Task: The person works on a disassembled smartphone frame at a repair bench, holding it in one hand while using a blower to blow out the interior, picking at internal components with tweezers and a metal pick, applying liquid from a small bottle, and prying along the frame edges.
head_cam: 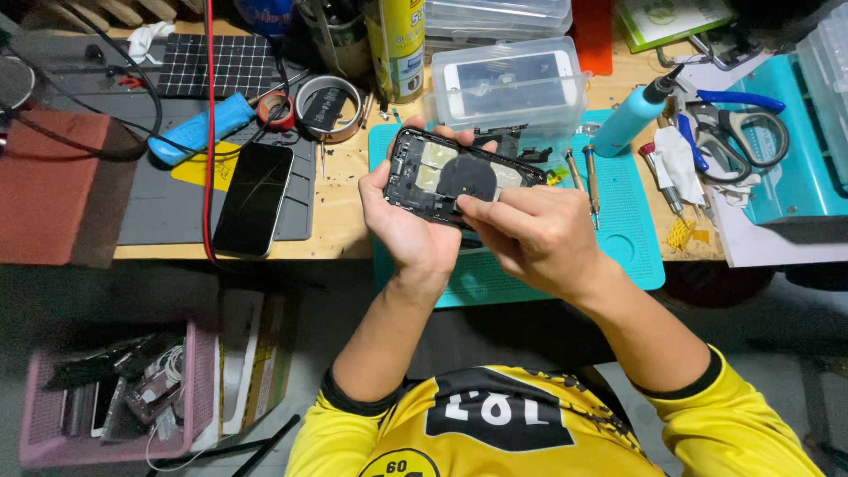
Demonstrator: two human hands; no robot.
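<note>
The left hand (408,216) grips an opened phone shell (459,177) from below, fingers curled over its far edge, holding it above a teal mat (632,238). The right hand (530,234) pinches at the shell's near edge with thumb and forefinger. Behind stands a clear box (512,84) with a white phone inside. A dark phone (253,199) lies well to the left.

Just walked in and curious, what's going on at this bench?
A person in a yellow shirt holds an opened phone over a teal mat. The left hand cradles it from below, and the right hand presses fingertips on its inside. Another phone lies on a grey mat, and screwdrivers lie beside the hands.
</note>
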